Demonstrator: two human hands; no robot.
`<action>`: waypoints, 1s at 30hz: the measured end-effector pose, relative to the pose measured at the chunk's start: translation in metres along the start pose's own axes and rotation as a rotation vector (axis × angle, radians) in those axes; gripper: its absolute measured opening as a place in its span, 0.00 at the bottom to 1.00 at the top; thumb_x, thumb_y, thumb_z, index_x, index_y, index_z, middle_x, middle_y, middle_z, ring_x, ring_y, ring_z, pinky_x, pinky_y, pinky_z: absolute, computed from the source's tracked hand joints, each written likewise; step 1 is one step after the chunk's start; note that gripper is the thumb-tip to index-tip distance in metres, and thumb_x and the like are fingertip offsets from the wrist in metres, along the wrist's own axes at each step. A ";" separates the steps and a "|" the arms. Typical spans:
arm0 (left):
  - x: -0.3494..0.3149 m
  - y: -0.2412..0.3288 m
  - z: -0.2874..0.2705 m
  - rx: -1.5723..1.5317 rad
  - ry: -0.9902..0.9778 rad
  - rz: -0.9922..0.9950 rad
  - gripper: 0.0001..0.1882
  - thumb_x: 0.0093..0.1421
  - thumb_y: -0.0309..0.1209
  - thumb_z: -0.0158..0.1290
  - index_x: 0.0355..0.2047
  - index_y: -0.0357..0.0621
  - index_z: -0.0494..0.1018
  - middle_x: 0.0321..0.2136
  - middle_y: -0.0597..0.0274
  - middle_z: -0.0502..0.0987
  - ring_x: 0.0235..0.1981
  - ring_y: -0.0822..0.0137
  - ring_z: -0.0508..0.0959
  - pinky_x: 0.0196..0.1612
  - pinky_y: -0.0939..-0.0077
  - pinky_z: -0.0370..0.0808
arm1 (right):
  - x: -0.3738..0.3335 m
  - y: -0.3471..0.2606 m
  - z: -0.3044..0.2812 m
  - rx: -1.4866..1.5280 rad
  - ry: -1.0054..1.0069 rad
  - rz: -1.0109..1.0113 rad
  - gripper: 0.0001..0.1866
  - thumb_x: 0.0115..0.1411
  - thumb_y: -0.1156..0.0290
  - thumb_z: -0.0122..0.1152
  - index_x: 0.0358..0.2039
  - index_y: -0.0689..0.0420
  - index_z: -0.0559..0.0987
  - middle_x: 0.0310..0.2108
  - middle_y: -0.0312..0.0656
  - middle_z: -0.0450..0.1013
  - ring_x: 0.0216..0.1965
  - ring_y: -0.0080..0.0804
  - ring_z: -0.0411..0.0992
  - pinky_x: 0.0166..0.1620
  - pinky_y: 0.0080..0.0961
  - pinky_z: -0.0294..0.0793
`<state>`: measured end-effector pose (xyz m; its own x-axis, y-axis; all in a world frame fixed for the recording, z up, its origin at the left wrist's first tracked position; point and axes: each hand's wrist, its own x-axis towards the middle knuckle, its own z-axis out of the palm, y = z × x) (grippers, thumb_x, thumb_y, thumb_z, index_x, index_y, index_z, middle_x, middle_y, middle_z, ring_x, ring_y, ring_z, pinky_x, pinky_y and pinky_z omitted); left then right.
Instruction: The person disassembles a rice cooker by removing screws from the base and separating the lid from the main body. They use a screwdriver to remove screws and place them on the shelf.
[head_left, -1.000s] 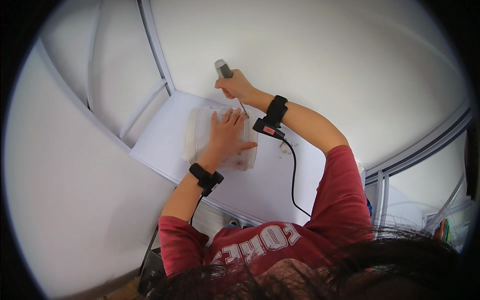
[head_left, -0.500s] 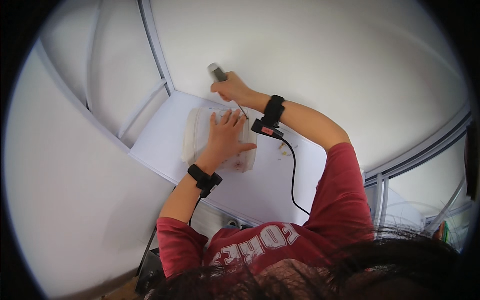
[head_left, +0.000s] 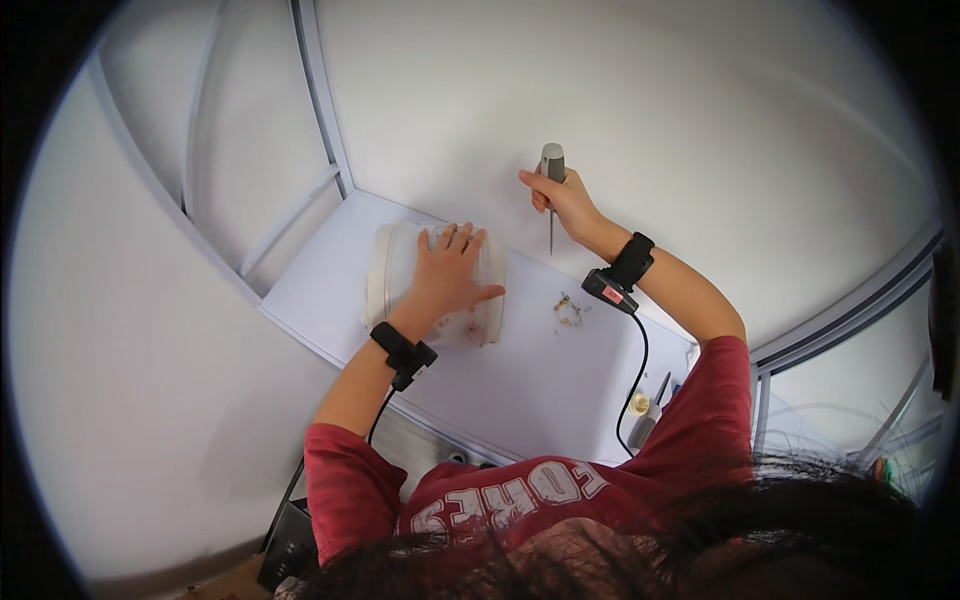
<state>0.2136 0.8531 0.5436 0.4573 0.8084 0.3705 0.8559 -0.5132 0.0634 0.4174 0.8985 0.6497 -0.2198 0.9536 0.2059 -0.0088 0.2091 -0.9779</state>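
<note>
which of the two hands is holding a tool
The right hand: its fingers are closed around a grey-handled tool. The left hand holds no tool and lies spread on the white rounded object.

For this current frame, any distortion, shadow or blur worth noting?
Head view: black corners, and the grey rail at right bows; head view: soft shadow on the white wall left of the right hand; head view: the grey-handled tool looks fairly sharp, while the small pieces on the table are too small to identify.

Matt plastic-looking screwdriver handle (head_left: 553,165), metal shaft (head_left: 551,234), smooth plastic-looking white object (head_left: 403,262), cloth shirt (head_left: 520,490)
</note>
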 end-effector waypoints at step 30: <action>0.010 -0.029 0.012 0.214 0.010 0.048 0.60 0.36 0.58 0.65 0.66 0.49 0.52 0.65 0.45 0.50 0.66 0.49 0.51 0.62 0.39 0.49 | -0.063 0.063 0.014 -0.413 0.285 -0.418 0.08 0.57 0.76 0.62 0.36 0.57 0.73 0.27 0.34 0.71 0.28 0.16 0.67 0.29 0.15 0.65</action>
<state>0.1964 0.8791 0.5346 0.4976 0.7808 0.3777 0.8652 -0.4777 -0.1524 0.4167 0.8480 0.5749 -0.0118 0.7818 0.6234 0.3508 0.5870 -0.7296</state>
